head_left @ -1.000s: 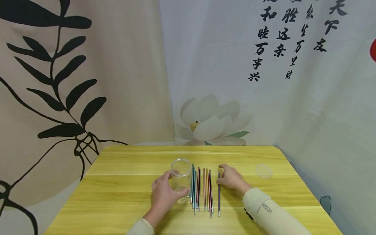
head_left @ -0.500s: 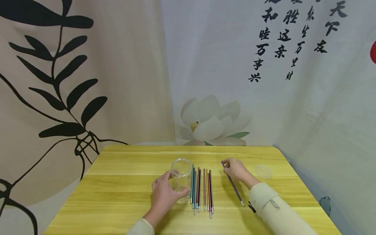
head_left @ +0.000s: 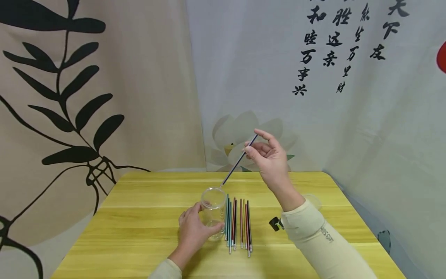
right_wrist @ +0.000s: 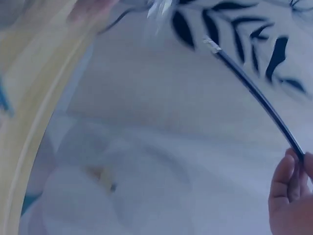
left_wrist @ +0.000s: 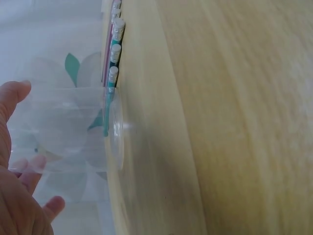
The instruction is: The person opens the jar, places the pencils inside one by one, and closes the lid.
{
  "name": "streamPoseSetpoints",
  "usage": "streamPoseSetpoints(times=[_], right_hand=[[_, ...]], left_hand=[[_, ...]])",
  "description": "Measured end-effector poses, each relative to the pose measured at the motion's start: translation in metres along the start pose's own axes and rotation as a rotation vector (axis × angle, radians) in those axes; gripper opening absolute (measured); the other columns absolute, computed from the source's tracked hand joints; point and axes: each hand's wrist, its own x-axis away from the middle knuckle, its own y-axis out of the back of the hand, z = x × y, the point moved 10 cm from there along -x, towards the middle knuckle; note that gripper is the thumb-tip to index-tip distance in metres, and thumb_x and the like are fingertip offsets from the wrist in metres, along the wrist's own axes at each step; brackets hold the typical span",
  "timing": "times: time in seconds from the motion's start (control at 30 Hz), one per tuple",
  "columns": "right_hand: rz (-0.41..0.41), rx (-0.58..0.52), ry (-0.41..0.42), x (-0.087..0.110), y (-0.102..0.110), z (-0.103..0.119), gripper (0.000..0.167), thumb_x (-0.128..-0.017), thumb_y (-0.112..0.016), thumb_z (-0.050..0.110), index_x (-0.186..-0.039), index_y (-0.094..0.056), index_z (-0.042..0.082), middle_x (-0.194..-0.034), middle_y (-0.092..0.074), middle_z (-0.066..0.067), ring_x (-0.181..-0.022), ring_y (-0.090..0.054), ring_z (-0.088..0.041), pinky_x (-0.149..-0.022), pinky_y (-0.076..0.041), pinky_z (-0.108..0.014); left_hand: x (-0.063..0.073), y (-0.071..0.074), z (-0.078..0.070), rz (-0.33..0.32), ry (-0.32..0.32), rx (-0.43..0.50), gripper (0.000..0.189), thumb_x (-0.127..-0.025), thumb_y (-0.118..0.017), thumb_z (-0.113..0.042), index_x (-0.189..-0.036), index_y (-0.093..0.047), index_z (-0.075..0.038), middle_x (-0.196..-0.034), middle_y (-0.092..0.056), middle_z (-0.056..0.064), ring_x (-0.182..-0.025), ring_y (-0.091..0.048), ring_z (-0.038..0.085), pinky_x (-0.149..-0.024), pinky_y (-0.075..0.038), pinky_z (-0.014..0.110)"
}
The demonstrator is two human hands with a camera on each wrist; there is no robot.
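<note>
My left hand (head_left: 195,236) holds a clear plastic jar (head_left: 213,213) upright on the table, its thumb and fingers around the sides. No pencil is visible inside the jar. Raised over the far side of the table, my right hand (head_left: 273,166) pinches a dark blue pencil (head_left: 238,161) near its upper end. The pencil slants down to the left, and its silvery eraser end is close to the jar's rim; I cannot tell whether they touch. In the right wrist view the same pencil (right_wrist: 259,98) reaches away from the fingertips.
Several pencils (head_left: 229,224) in teal, red and black lie side by side just right of the jar. A clear round lid (head_left: 314,200) lies farther right, partly behind the right sleeve. Behind the wooden table (head_left: 139,217) hangs a printed curtain (head_left: 156,97).
My right hand has picked the dark blue pencil up from the table, lifted it and turned it, bringing its eraser end left to the jar's rim. My left hand and the jar stay put.
</note>
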Motion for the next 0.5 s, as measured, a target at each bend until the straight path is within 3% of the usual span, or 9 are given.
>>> streamPoseSetpoints(times=[0.1, 0.23, 0.37, 0.5], right_hand=[[0.053, -0.03, 0.035, 0.007, -0.029, 0.008, 0.053, -0.099, -0.072, 0.0, -0.148, -0.058, 0.013, -0.112, -0.079, -0.013, -0.095, -0.078, -0.011, -0.087, -0.066, -0.027], [0.171, 0.091, 0.063, 0.023, -0.06, -0.003, 0.05, -0.1, -0.073, 0.001, -0.147, -0.06, 0.012, -0.114, -0.078, -0.022, -0.098, -0.079, -0.016, -0.089, -0.066, -0.027], [0.273, 0.241, 0.064, 0.039, -0.078, -0.022, 0.044, -0.101, -0.073, 0.007, -0.143, -0.064, 0.015, -0.111, -0.08, -0.016, -0.098, -0.079, -0.024, -0.084, -0.065, -0.029], [0.362, 0.333, 0.032, 0.052, -0.089, -0.043, 0.034, -0.102, -0.073, 0.012, -0.136, -0.071, 0.016, -0.112, -0.082, -0.009, -0.097, -0.078, -0.023, -0.08, -0.065, -0.033]], left_hand=[[0.0, 0.0, 0.0, 0.0, 0.001, 0.004, 0.082, -0.063, -0.103, -0.044, -0.13, -0.066, -0.015, -0.132, -0.072, 0.011, -0.132, -0.061, 0.038, -0.129, -0.026, 0.068], [-0.001, 0.0, 0.001, 0.001, 0.001, 0.009, 0.077, -0.063, -0.103, -0.044, -0.125, -0.067, -0.016, -0.13, -0.073, 0.01, -0.132, -0.061, 0.038, -0.128, -0.027, 0.068], [-0.001, -0.001, -0.001, 0.001, -0.024, 0.006, 0.076, -0.064, -0.102, -0.045, -0.124, -0.067, -0.016, -0.128, -0.074, 0.01, -0.129, -0.063, 0.038, -0.127, -0.027, 0.067], [-0.001, 0.0, -0.003, 0.001, -0.044, -0.016, 0.078, -0.065, -0.101, -0.046, -0.127, -0.066, -0.015, -0.129, -0.075, 0.011, -0.127, -0.065, 0.037, -0.127, -0.027, 0.065]])
